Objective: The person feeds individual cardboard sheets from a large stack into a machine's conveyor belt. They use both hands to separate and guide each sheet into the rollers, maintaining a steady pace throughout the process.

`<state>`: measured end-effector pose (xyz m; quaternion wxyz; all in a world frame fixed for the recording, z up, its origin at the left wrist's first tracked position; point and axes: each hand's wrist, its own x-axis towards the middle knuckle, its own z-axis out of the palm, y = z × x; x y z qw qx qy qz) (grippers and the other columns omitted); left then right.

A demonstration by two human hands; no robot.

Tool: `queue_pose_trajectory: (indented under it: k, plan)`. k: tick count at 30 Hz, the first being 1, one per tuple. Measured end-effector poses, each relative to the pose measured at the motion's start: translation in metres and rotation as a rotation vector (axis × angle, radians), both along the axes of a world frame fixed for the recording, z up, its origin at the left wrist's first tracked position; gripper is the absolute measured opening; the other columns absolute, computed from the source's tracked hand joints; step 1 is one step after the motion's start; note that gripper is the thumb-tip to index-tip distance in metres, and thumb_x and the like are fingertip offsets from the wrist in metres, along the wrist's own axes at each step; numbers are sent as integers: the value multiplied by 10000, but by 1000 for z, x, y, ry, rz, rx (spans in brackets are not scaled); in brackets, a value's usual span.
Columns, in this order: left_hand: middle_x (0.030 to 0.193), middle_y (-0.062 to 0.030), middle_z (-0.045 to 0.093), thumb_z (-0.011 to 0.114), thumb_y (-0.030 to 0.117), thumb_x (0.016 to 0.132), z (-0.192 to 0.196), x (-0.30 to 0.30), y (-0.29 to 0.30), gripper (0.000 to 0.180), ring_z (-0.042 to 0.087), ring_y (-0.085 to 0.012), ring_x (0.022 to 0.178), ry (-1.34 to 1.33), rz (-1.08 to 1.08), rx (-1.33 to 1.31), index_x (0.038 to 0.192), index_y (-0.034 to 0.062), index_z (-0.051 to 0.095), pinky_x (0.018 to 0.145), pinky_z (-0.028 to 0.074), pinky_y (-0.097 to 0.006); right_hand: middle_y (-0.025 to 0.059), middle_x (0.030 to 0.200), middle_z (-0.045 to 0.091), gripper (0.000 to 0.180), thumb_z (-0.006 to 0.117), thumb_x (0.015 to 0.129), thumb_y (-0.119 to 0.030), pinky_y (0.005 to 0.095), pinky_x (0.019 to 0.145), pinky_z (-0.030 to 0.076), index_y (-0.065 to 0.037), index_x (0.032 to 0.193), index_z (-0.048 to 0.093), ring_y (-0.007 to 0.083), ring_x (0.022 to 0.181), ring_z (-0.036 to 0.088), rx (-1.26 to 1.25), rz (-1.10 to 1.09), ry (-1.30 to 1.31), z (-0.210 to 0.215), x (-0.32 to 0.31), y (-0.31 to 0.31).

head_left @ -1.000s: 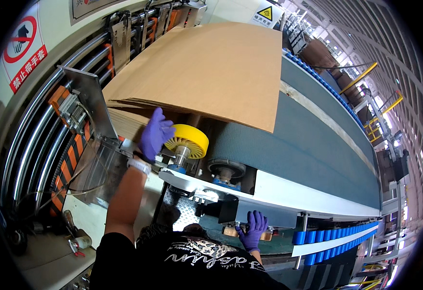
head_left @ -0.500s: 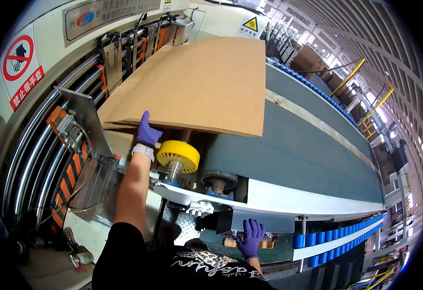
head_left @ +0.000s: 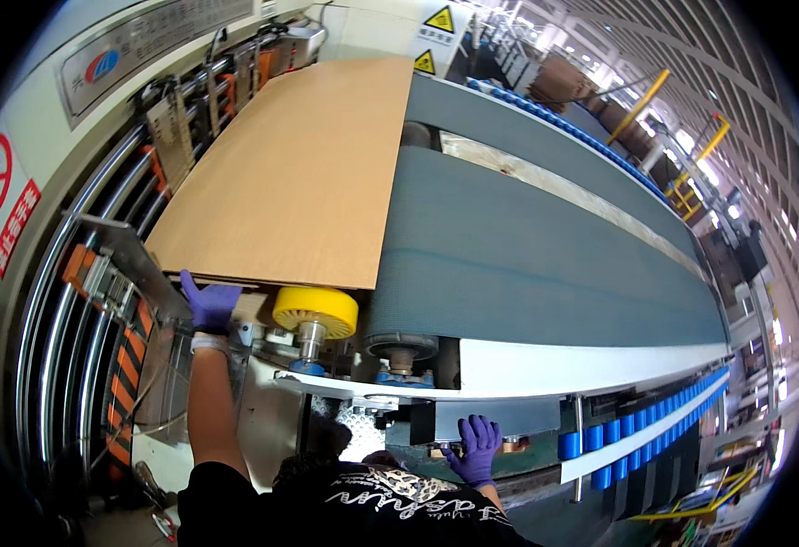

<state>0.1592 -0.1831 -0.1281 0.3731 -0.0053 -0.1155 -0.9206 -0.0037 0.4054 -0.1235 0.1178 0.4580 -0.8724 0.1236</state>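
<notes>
A stack of flat brown cardboard sheets (head_left: 290,173) lies at the left end of the conveyor, its far left side against the machine's rollers. My left hand (head_left: 210,305), in a purple glove, is at the near left corner of the stack. Its thumb points up and its fingers stretch to the right along the sheets' near edge; whether they press on it I cannot tell. My right hand (head_left: 477,449), also gloved in purple, rests with fingers spread on a small control strip (head_left: 513,445) under the conveyor frame. It holds nothing.
A yellow wheel (head_left: 316,312) stands right of my left hand, beside the dark green conveyor belt (head_left: 545,273). Metal rollers (head_left: 48,365) and an upright metal plate (head_left: 130,255) are at the left. Blue rollers (head_left: 637,421) line the lower right.
The cardboard stack has moved left, off the belt toward the machine, and lies flatter. My left hand has moved left and down with its near edge. My right hand stays at the control strip.
</notes>
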Motion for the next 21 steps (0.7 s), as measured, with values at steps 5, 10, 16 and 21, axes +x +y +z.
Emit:
queue_pose_trajectory:
  k: [5,10,16,21]
  plan:
    - [581,-37,459,479,684,887,-25,29,49,636,530,-222,653,-515,183,329,545,148,456,801,474,-400,144,1366,441,764,712,744,-477,604,1089,208,-122,1364,443,368,1314,357,-16,-8,57,-7,0,6]
    - [719,-2,438,440,406,1001,-57,59,92,387,435,-139,625,-10,-213,-4,739,130,506,572,372,-274,151,1393,405,763,697,757,-440,604,1098,194,-117,1388,417,362,1334,326,10,9,70,-2,2,0]
    - [1301,-146,507,501,176,977,10,11,195,402,488,-267,1223,-1106,684,-691,1324,-22,454,1040,385,-387,147,1424,394,797,723,738,-430,606,1116,173,-119,1404,412,355,1359,309,5,-20,38,-5,2,2]
    - [1253,-220,554,612,120,882,46,-8,220,406,516,-381,1174,-1220,955,-1225,1249,-31,526,1012,391,-449,147,1419,405,800,739,723,-430,600,1122,180,-124,1394,430,353,1352,325,3,-16,58,-2,3,-2]
